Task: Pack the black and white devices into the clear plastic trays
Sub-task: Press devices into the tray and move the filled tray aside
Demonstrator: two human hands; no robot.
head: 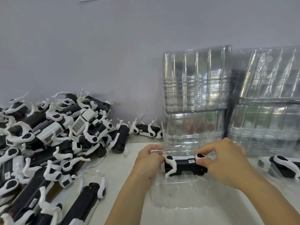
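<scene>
While my left hand [150,161] curls round the device's [185,165] left end and the tray [177,198] edge, my right hand [222,161] pinches its right end; it lies across the tray's far end on the table [118,172], beside the pile [48,143].

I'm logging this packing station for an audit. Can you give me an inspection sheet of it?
Surface: white table.
Job's things: one device lying in the open tray; pile of devices at left; tray stacks against the wall.
Clutter: another device in a tray at far right.
Grippers: left hand and right hand each grip an end of the device.
Cables: nothing seen.
Surroundings: plain pale wall.
</scene>
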